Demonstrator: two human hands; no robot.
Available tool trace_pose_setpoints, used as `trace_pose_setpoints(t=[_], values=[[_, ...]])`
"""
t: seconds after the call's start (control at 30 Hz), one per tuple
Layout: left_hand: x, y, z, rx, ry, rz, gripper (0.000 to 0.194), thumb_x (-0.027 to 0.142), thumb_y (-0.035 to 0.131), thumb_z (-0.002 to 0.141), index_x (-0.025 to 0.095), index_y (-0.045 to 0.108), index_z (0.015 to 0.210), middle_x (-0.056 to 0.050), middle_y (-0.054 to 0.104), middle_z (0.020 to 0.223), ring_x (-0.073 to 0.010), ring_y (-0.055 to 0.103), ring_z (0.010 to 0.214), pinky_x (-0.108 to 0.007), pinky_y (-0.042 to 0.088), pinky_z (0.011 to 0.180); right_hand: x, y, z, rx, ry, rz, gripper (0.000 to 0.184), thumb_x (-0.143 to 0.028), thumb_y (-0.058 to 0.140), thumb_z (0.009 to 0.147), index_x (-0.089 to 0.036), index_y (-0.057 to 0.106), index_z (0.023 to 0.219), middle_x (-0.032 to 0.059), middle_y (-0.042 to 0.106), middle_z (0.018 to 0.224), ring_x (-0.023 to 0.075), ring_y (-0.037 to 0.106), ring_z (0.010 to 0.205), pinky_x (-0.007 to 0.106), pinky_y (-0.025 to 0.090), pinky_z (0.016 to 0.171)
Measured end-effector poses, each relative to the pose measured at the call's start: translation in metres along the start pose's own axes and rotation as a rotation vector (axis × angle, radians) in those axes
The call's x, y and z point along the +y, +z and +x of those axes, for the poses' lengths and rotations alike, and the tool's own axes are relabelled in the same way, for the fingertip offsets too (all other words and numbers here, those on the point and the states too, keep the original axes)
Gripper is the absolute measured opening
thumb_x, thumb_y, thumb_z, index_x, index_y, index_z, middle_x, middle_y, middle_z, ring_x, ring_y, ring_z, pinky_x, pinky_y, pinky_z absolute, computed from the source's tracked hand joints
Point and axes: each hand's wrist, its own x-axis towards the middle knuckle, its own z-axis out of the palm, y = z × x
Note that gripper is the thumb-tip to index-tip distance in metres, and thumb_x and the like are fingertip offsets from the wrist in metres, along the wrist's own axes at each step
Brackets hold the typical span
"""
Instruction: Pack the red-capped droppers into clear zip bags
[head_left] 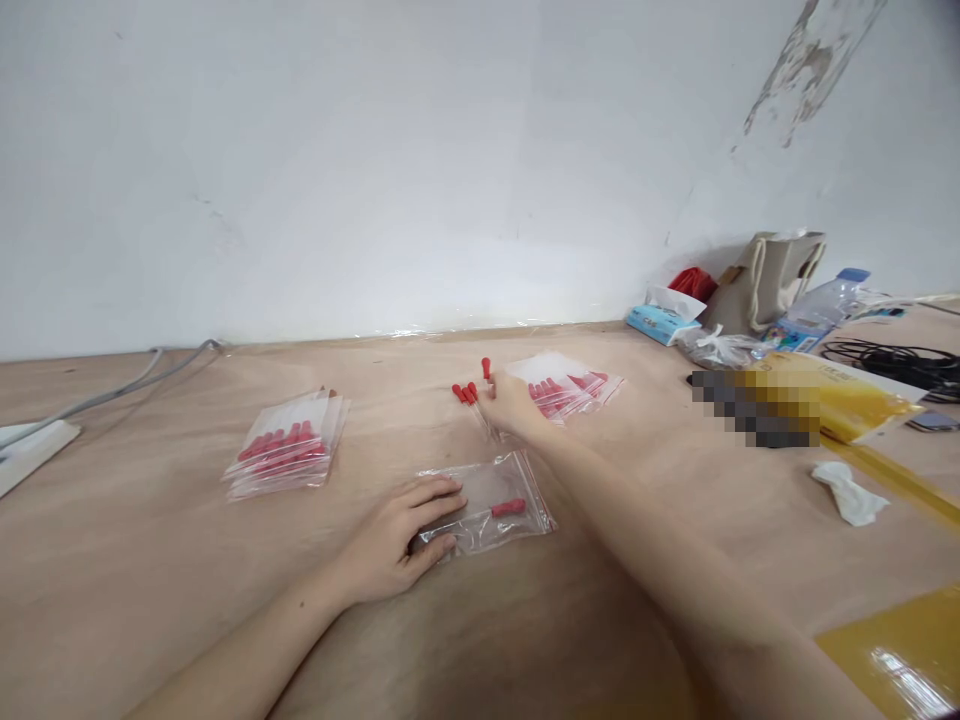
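My left hand [397, 535] lies on the left end of a clear zip bag [495, 510], fingers pinching its open mouth; one red-capped dropper [508, 507] lies inside. My right hand [510, 405] reaches farther out and is closed on several red-capped droppers [469, 390], whose red bulbs stick out to the left. Just right of that hand lies a stack of filled bags [570, 390]. Another stack of filled bags [289, 450] lies to the left.
The table [150, 560] is covered in brown paper. A white power strip [30, 450] and cable sit at far left. At right are a tissue pack [660, 322], canvas bag [769, 280], water bottle [821, 305], yellow packet [847, 400], black cables [900, 360], crumpled tissue [851, 492].
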Motion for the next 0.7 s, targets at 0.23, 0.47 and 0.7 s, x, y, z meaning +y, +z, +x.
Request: trace_pose_setpoints(t=[0.23, 0.47, 0.7], values=[[-0.001, 0.000, 0.000, -0.011, -0.010, 0.010, 0.038, 0.029, 0.048, 0.086, 0.025, 0.048, 0.124, -0.005, 0.047, 0.129, -0.0222, 0.042, 0.120, -0.041, 0.038, 0.099, 0.054, -0.033, -0.071, 0.104, 0.065, 0.821, 0.087, -0.026, 0.061, 0.066, -0.021, 0.005, 0.133, -0.0102, 0.047, 0.056, 0.0110, 0.049, 0.040, 0.023, 0.042, 0.039], [-0.001, -0.001, 0.000, -0.006, -0.005, 0.002, 0.037, 0.028, 0.047, 0.087, 0.025, 0.048, 0.124, -0.006, 0.047, 0.129, -0.0229, 0.043, 0.119, -0.041, 0.039, 0.098, 0.079, -0.023, -0.099, 0.283, 0.199, 1.054, 0.074, -0.041, 0.069, 0.062, -0.025, 0.021, 0.117, -0.0065, 0.050, 0.068, 0.0123, 0.057, 0.051, 0.028, 0.052, 0.049], [0.002, -0.003, 0.002, -0.017, -0.031, 0.012, 0.042, 0.030, 0.046, 0.087, 0.025, 0.042, 0.128, -0.005, 0.047, 0.130, -0.0231, 0.042, 0.120, -0.041, 0.038, 0.098, 0.074, -0.020, -0.101, 0.043, 0.204, 1.162, 0.053, -0.051, 0.063, 0.065, -0.025, 0.033, 0.100, -0.0058, 0.053, 0.068, 0.0139, 0.062, 0.061, 0.031, 0.052, 0.059]])
